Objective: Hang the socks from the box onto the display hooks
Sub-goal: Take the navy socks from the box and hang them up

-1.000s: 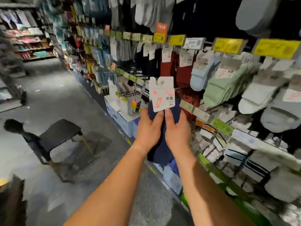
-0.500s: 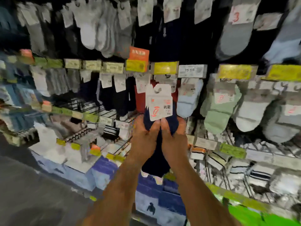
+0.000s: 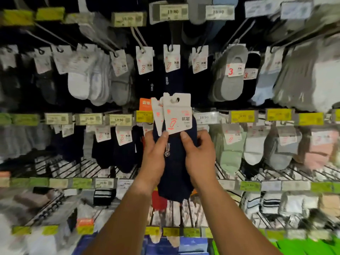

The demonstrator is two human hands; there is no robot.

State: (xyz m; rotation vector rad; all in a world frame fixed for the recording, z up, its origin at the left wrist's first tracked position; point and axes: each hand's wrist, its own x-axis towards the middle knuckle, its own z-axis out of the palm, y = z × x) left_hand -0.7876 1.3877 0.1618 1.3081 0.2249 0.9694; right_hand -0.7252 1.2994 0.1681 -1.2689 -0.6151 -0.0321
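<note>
Gripping navy socks (image 3: 174,168) between both hands (image 3: 176,155), seemingly several pairs.

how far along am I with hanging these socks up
Done: many packs already hang on the display hooks. In hand: the left hand and right hand grip navy socks, their card tags fanned, not yet on a hook. Left: hooking these on; the box isn't clearly visible.

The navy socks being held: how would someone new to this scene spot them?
Look at the centre of the sock wall, just below the top row of hooks. Both hands, left hand and right hand, grip the navy socks: the only pack hanging from no hook.
</note>
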